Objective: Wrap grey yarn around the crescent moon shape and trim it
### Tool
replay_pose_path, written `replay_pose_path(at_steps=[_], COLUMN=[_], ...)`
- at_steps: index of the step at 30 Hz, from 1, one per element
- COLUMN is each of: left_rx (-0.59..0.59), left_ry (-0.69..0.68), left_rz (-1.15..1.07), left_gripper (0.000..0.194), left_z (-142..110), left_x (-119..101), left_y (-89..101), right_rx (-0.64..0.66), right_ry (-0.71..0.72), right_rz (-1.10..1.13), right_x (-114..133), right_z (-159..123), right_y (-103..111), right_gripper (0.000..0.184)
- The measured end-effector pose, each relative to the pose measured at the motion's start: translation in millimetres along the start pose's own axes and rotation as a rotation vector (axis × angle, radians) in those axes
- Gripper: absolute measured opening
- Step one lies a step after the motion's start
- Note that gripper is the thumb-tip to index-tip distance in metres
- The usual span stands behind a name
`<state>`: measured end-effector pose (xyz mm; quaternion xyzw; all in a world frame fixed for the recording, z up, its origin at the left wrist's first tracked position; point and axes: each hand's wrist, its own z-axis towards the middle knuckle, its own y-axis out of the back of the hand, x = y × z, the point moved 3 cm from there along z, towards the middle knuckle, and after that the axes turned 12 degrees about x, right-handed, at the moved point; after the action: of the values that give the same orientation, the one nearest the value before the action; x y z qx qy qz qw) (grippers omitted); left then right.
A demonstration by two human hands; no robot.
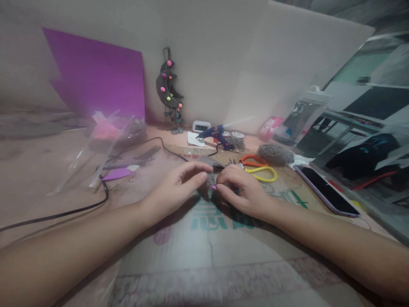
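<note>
My left hand (183, 181) and my right hand (243, 187) meet over the middle of the work surface. Between their fingertips is a small grey yarn-like piece (211, 180) with a bit of purple at its lower edge; fingers cover much of it. The left thumb and fingers pinch it from the left, and the right fingers curl closed against its other side. Just beyond my right hand lie scissors (260, 170) with one orange and one yellow handle. A grey yarn ball (275, 153) rests behind them.
A blue glue gun (214, 134) lies at the back near a small white clock (201, 126). A phone (326, 189) is at right. Clear sticks (107, 157), a black cable (64, 215) and a purple sheet (105, 81) are left. A moon-shaped ornament (169, 87) hangs behind.
</note>
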<state>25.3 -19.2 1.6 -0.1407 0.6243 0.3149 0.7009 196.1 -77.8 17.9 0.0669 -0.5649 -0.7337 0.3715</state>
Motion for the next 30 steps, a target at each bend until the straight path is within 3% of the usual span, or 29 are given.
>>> replay_pose_path(at_steps=[18, 30], left_rx=[0.022, 0.004], left_ry=[-0.062, -0.082], left_rz=[0.112, 0.12], left_gripper=[0.029, 0.026], left_z=[1, 0], left_x=[9, 10], left_y=[-2.1, -1.3], right_rx=[0.004, 0.044], right_ry=[0.021, 0.133], right_rz=[0.008, -0.016], right_x=[-1, 4], right_z=[-2, -1], right_y=[0, 0], right_gripper=[0.01, 0.01])
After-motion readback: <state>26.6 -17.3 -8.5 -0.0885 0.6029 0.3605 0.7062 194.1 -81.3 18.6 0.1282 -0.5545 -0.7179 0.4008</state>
